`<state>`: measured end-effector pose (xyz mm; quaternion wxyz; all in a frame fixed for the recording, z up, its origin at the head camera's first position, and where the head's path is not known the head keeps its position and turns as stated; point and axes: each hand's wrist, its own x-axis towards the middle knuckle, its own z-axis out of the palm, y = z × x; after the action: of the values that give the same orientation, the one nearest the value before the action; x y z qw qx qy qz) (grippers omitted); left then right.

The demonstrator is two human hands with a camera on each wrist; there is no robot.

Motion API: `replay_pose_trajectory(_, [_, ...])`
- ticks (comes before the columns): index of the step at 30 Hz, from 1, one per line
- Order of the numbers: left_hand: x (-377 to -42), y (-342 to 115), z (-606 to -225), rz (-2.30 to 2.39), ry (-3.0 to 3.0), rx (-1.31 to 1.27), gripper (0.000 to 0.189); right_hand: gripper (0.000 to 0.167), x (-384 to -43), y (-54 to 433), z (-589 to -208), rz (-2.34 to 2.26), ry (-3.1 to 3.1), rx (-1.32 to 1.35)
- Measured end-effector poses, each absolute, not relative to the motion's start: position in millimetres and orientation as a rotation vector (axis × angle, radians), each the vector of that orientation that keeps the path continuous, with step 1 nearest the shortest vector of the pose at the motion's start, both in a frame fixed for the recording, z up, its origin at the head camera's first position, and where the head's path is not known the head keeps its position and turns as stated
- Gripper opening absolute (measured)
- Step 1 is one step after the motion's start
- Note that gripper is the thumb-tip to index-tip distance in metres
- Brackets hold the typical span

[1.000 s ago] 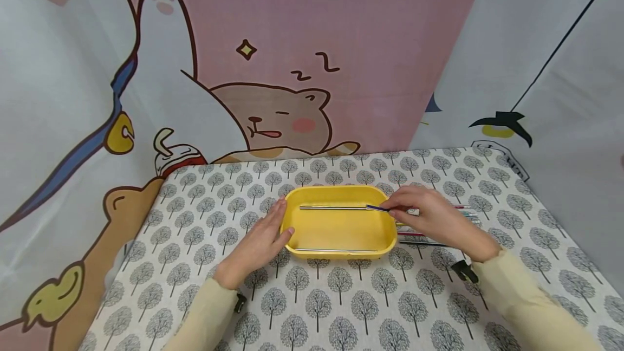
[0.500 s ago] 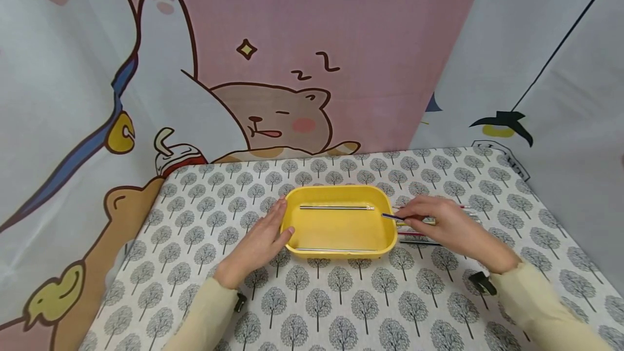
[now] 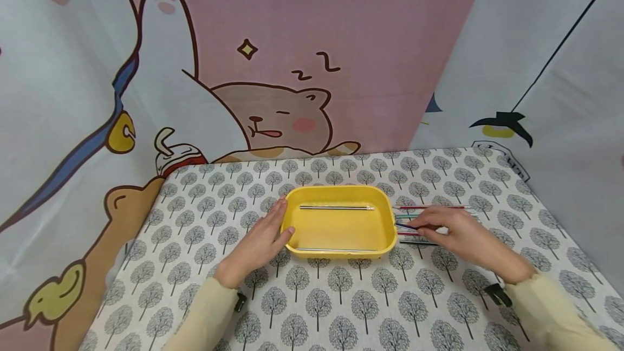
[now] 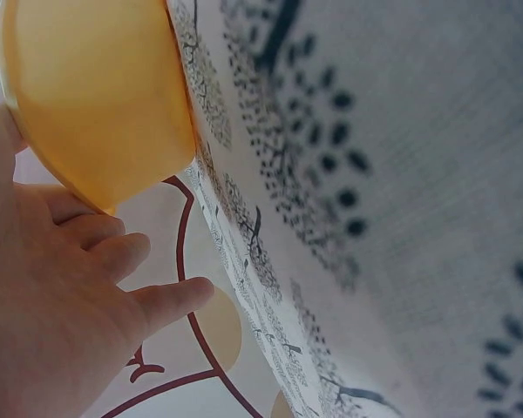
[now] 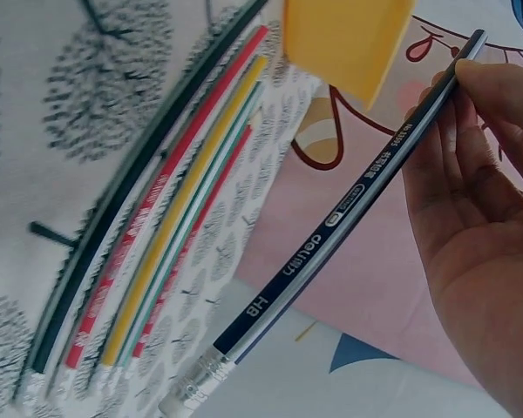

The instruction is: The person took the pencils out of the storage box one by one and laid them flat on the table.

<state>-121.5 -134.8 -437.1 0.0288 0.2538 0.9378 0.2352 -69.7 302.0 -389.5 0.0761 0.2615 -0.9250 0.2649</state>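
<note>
A: Containers shown?
B: One shallow yellow plastic tray.
A: Pencils?
B: Two grey pencils in the tray; one dark blue HB pencil held; about five coloured pencils lying on the counter.

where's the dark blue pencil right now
The dark blue pencil is pinched in the right hand, just right of the yellow tray, above the loose pencils on the table.

A yellow tray sits on the tree-patterned tablecloth with two pencils lying in it, one near the far wall and one along the near wall. The left hand rests against the tray's left rim. The right hand pinches a dark pencil just right of the tray, above a row of coloured pencils.
</note>
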Motion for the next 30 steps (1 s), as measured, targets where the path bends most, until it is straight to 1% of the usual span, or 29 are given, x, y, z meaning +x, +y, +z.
replay_pose_trajectory(18, [-121.6, -134.4, -436.6, 0.717, 2.888, 0.775, 0.071, 0.032, -62.5, 319.3, -410.6, 0.778, -2.877, 0.719])
replay_pose_trajectory(26, [-121.5, -134.4, -436.5, 0.725, 2.889, 0.778, 0.071, 0.033, -63.6, 322.6, -418.5, 0.782, -2.824, 0.805])
replay_pose_trajectory(30, [-121.1, -134.5, -436.4, 0.725, 2.889, 0.777, 0.071, 0.036, -63.9, 322.7, -422.0, 0.815, -2.799, 0.838])
